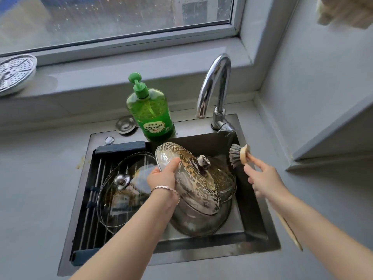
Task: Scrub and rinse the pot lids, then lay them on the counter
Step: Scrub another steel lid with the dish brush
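Sink, centre of view, set in a grey counter.

Left hand: grips the 9 o'clock edge of the metal lid, thumb laid over the top face, remaining fingers hidden beneath. A bracelet is on the wrist.

Metal lid: at the sink's centre, tilted, top face turned up and toward the camera. The surface is heavily streaked with brown soil and foam, and the knob near the middle is equally soiled. The lower edge lies over a steel pot resting in the basin at 6 o'clock. A further soiled rim shows behind the lid at 3 o'clock; whether it is a pot or a lid cannot be told.

Right hand: fingers curled round the wooden handle of the brush, pinching it just behind the head. The handle runs back under the forearm. The bristles point toward 9 o'clock, near the metal lid but apart from it, at the sink's 2 o'clock corner.

Glass lid: lies knob-up on a rack across the sink's 9 o'clock half, with brown residue visible on the glass.

Other items: green soap bottle upright on the rim at 12 o'clock; faucet at 1 o'clock, no water running; perforated steamer plate on the sill at 10 o'clock.
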Motion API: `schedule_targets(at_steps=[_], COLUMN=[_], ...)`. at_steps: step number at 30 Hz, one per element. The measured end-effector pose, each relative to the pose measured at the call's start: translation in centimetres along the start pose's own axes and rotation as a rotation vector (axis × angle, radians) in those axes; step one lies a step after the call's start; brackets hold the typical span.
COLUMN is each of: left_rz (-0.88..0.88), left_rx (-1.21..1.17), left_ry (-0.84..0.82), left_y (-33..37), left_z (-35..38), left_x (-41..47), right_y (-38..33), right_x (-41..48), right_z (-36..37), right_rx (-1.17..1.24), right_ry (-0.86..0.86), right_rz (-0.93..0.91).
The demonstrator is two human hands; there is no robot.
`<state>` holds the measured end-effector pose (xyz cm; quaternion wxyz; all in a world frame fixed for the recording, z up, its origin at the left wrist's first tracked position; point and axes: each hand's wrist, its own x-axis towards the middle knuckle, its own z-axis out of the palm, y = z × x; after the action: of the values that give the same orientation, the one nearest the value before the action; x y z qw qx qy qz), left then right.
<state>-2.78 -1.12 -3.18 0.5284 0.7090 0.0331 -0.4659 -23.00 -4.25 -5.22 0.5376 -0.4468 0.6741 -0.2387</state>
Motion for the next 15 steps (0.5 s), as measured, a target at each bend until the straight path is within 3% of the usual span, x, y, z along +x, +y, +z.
schedule_targets(at_steps=[9, 15], left_rz=[-0.273, -0.375], left_rx=[0.023, 0.182], left_ry=[-0.075, -0.113], left_y=[-5.9, -11.9], left_z=[4.4, 4.4], left_x=[8.9, 17.8], right_y=[0.5, 0.2], right_x=[2.2, 3.5], right_z=[-0.3, 0.7], right_rx=[-0.042, -0.042], right_ry=[-0.131, -0.156], right_rz=[0.054, 0.056])
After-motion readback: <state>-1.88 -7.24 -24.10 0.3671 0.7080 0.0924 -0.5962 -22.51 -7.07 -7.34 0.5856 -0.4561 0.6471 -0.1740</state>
